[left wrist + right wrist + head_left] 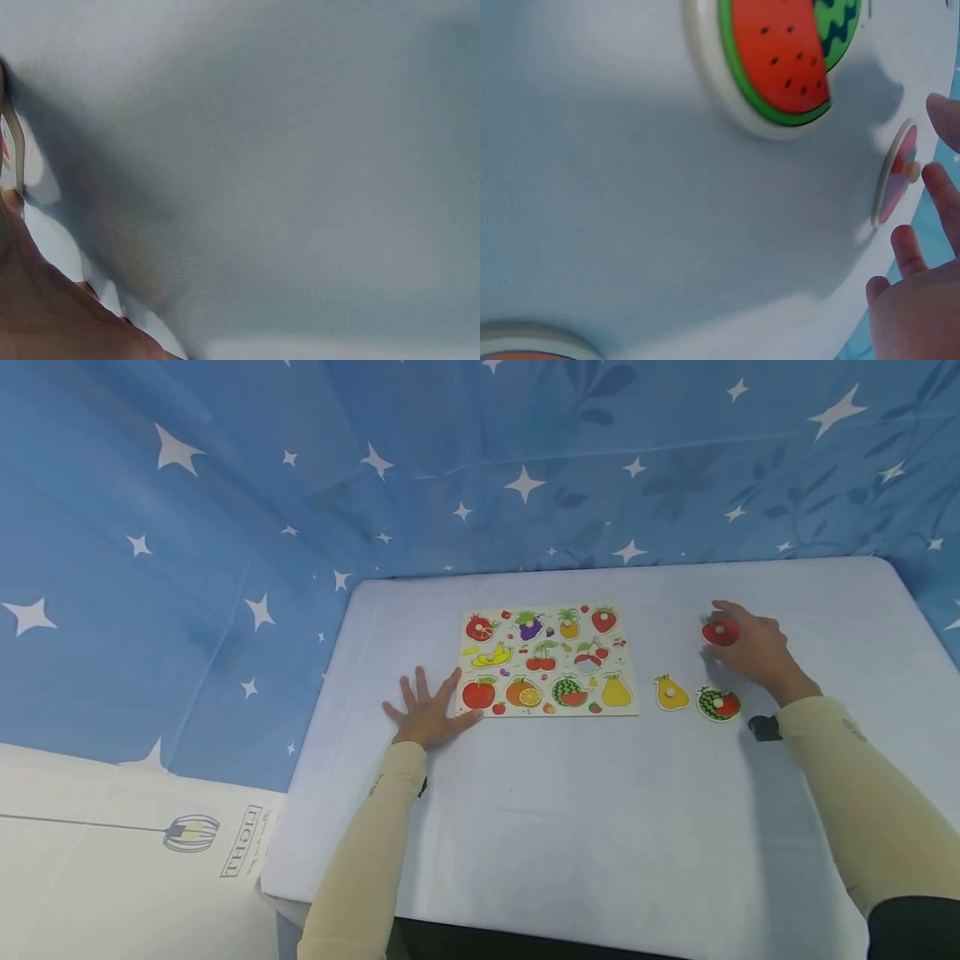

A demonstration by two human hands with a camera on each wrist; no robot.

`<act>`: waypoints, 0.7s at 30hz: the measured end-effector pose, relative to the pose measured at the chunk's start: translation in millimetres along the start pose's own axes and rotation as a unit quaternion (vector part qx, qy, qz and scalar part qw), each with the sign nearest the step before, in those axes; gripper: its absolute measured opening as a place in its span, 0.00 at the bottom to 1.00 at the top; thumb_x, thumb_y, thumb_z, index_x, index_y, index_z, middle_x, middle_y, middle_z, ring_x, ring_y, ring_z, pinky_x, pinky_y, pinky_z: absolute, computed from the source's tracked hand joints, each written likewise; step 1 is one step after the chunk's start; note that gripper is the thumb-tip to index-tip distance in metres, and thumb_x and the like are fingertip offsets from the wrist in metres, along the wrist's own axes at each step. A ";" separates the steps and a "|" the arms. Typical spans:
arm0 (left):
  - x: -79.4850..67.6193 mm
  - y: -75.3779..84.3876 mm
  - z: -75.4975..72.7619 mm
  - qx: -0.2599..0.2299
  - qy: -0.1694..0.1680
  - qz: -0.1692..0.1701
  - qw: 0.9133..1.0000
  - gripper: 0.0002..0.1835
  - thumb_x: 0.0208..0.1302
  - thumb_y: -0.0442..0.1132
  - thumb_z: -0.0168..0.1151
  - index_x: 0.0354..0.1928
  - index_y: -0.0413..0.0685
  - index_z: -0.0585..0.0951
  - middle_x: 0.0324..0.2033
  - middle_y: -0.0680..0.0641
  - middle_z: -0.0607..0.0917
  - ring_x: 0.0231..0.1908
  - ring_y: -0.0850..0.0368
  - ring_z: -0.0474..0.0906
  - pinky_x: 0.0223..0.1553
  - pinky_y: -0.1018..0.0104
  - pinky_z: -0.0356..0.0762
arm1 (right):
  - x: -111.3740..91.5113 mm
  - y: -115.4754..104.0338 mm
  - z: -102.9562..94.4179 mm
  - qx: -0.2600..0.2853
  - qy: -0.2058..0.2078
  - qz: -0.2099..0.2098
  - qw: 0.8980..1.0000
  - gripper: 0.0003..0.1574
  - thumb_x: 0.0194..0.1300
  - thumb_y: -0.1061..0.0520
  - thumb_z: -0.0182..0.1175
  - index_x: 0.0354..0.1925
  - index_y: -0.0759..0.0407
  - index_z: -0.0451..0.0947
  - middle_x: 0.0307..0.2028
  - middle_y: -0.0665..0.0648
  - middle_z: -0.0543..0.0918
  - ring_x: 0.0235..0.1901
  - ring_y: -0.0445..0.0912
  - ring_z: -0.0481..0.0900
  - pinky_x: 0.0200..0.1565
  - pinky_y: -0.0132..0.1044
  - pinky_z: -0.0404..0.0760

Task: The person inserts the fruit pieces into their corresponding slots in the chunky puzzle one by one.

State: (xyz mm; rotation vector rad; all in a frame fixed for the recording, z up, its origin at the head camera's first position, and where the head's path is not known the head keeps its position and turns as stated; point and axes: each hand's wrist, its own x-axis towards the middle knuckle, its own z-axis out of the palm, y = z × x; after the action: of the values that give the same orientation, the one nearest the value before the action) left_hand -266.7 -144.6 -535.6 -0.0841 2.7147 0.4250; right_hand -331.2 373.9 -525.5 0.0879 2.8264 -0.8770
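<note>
White counter [525, 827], starry curtain [420, 518] beyond. Right grip [757, 647] loose around red fruit [720, 632], pear [671, 694] leftward; left grip [429, 718] splayed against board [632, 703].

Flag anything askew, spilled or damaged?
Nothing stands out. The pear piece and watermelon piece lie loose on the table, right of the fruit board, but that seems ordinary for a puzzle; no spill or damage is visible.
</note>
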 end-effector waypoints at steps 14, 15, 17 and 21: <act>0.7 -2.2 -1.3 -0.006 0.010 -0.002 1.000 0.53 0.66 0.71 0.64 0.87 0.74 0.50 0.85 0.38 0.31 0.82 0.30 0.24 0.70 0.17 0.27 | 3.1 6.6 1.7 0.024 0.041 -0.010 0.999 0.37 0.77 0.63 0.58 0.78 0.68 0.61 0.63 0.79 0.72 0.66 0.79 0.52 0.64 0.81 0.50; 0.7 -2.1 -0.8 -0.009 0.011 -0.002 1.000 0.53 0.66 0.71 0.64 0.87 0.73 0.50 0.85 0.38 0.31 0.82 0.30 0.24 0.70 0.17 0.27 | 4.5 7.9 3.1 0.024 0.047 -0.009 0.999 0.35 0.77 0.63 0.58 0.77 0.68 0.63 0.62 0.79 0.73 0.66 0.79 0.53 0.64 0.81 0.50; -0.2 -1.2 -0.4 -0.012 0.014 -0.002 1.000 0.53 0.66 0.70 0.65 0.87 0.72 0.51 0.85 0.37 0.32 0.82 0.30 0.24 0.70 0.17 0.26 | 7.2 10.1 6.3 0.022 0.057 -0.006 0.998 0.33 0.77 0.63 0.57 0.76 0.68 0.65 0.61 0.78 0.73 0.65 0.78 0.54 0.64 0.80 0.52; -2.4 0.6 -0.6 -0.016 0.009 -0.006 1.000 0.53 0.66 0.70 0.65 0.87 0.74 0.50 0.85 0.39 0.30 0.82 0.32 0.22 0.71 0.19 0.25 | 10.8 11.9 11.7 0.017 0.073 -0.008 0.997 0.29 0.77 0.65 0.55 0.72 0.70 0.69 0.57 0.78 0.75 0.64 0.78 0.55 0.62 0.77 0.54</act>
State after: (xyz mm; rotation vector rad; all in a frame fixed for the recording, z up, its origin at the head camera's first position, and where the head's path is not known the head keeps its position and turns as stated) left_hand -264.8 -144.2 -534.0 -0.1132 2.7241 0.4663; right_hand -338.8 377.0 -543.6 0.1407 2.9513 -0.9593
